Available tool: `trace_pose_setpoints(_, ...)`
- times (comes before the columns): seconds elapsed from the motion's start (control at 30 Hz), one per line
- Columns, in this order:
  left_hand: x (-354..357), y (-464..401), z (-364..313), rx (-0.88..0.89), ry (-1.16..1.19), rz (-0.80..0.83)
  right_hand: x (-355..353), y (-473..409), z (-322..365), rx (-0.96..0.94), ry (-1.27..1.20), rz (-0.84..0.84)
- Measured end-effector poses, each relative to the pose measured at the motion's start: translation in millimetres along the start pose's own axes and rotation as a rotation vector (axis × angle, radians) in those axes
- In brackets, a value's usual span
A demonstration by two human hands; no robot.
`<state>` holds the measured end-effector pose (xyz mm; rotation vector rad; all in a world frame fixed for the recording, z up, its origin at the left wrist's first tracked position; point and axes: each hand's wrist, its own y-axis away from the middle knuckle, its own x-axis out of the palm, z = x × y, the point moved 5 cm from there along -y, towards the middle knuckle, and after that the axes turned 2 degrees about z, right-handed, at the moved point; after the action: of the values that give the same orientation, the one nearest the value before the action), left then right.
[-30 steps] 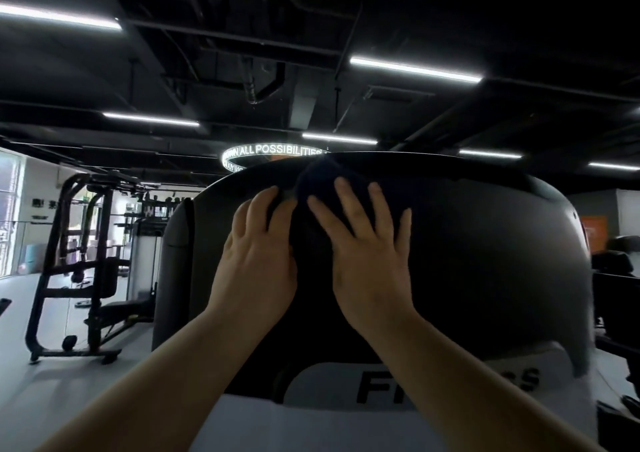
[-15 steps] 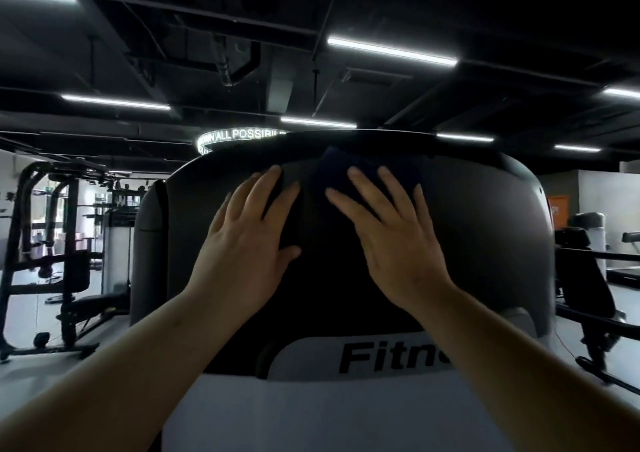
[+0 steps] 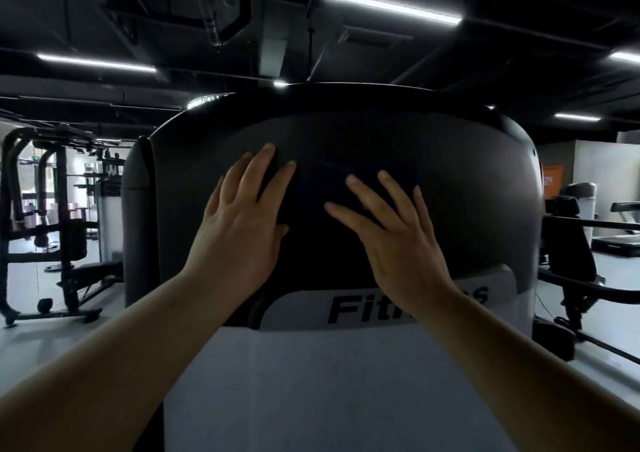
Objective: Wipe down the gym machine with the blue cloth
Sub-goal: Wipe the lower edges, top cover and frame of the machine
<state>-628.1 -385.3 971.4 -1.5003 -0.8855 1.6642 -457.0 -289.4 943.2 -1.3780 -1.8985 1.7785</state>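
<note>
Lower now on the rounded, matte black plastic shroud of the gym machine (image 3: 450, 181), left hand (image 3: 239, 229) and right hand (image 3: 398, 247), fingers spread wide, press the dark blue cloth (image 3: 332, 181) flat.

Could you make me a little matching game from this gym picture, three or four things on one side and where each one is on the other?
Things:
1. blue cloth
2. left hand
3. "Fit" lettering
4. black rack

Places:
A. far left of the room, standing on the floor
B. on the white panel below the dark shroud
C. flat on the dark shroud, left of the cloth's middle
D. spread on the dark shroud, partly under the right hand

Pairs: 1-D, 2-C, 3-B, 4-A
</note>
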Motion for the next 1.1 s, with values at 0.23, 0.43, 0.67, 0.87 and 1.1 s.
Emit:
trace_pose_setpoints(0.23, 10.5, 13.5, -13.5, 0.018, -0.02, 0.017, 27.0, 52.5, 29.0, -0.151, 0.023, 0.061)
trace_pose_setpoints(0.43, -0.8, -15.9, -36.5, 0.055, -0.039, -0.024, 0.0, 21.4, -22.3, 0.108, -0.063, 0.009)
trace_pose_setpoints(0.67, -15.0, -64.1, -71.2, 0.054, -0.108, -0.044, -2.5, 20.5, -35.0, -0.159, 0.023, 0.08)
trace_pose_setpoints(0.87, -24.4, -86.0, -83.8, -0.088, -0.267, -0.037, -41.9, -50.5, -69.9, 0.187, -0.171, -0.011)
trace_pose_setpoints(1.1, -24.5, -105.6, -107.7, -0.187, -0.484, 0.03, -54.8, -67.4, -115.6, 0.149, -0.202, -0.02)
